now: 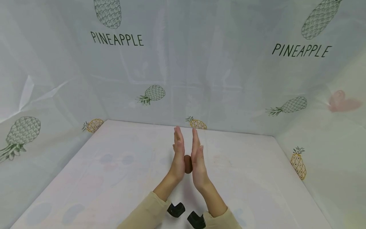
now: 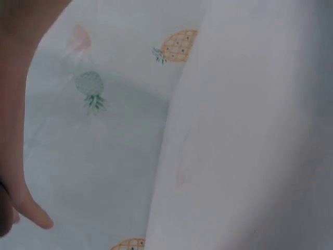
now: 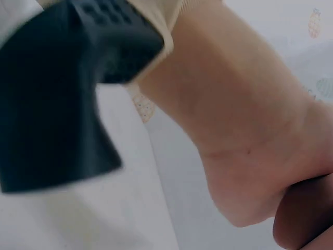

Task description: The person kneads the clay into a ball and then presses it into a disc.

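Note:
A smooth brown oval lump [image 1: 188, 164], like modelling clay, is between two upright palms in the head view. My left hand [image 1: 178, 159] presses it from the left with straight fingers. From the right, my right hand [image 1: 199, 162] presses the other side, its fingers also straight and pointing away from me. The fingertips of the two hands stand apart. In the left wrist view only a strip of a hand and a bit of the brown lump [image 2: 5, 213] show at the left edge. The right wrist view shows the lump [image 3: 302, 216] against the heel of a palm.
The hands are above a white table [image 1: 128, 178]. Pale sheeting [image 1: 200, 63] printed with pineapples surrounds its back and sides. Black wrist camera mounts [image 1: 176, 210] sit by both beige sleeves [image 1: 150, 211], close together below the hands.

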Demonstrator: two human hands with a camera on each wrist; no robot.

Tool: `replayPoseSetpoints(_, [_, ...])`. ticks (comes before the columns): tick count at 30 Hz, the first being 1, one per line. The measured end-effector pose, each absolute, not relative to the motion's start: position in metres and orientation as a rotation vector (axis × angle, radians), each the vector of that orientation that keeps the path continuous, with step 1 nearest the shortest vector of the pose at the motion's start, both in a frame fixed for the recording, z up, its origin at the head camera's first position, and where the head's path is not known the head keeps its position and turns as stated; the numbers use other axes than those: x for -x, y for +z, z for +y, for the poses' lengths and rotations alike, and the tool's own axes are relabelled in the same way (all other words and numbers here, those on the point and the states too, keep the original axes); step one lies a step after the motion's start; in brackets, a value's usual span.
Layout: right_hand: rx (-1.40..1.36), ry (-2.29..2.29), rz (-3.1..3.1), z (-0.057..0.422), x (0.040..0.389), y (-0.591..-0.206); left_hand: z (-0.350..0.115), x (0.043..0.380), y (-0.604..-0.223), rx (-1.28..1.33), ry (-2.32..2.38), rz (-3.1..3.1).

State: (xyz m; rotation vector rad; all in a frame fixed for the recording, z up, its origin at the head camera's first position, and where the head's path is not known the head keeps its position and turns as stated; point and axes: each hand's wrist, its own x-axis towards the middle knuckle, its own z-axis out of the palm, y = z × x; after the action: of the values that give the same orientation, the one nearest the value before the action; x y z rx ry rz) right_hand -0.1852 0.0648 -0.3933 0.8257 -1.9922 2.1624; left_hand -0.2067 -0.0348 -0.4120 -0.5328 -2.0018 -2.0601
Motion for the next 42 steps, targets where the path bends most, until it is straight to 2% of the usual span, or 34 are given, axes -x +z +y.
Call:
replayPoseSetpoints(14, [-0.753,2.181,-1.993,0.074,0.191,-0.393,-0.032,0.183,-0.386,0.732,-2.042,-1.816])
replayPoseSetpoints(24, [-0.904,2.208,-2.11,0.063,0.178,-0.389,-0.05,0.196,-0.379,0.6,-2.07,-1.762])
replayPoseSetpoints(33, [-0.901,2.137,-2.049,0.064,0.171,-0.38,-0.049,0.206,-0.39,0.418,-2.01,-1.948])
replayPoseSetpoints(42, [-0.823,2.104,-1.976,0.077,0.179,-0.377,-0.034,0.205,-0.407,0.561,-1.841,-2.188])
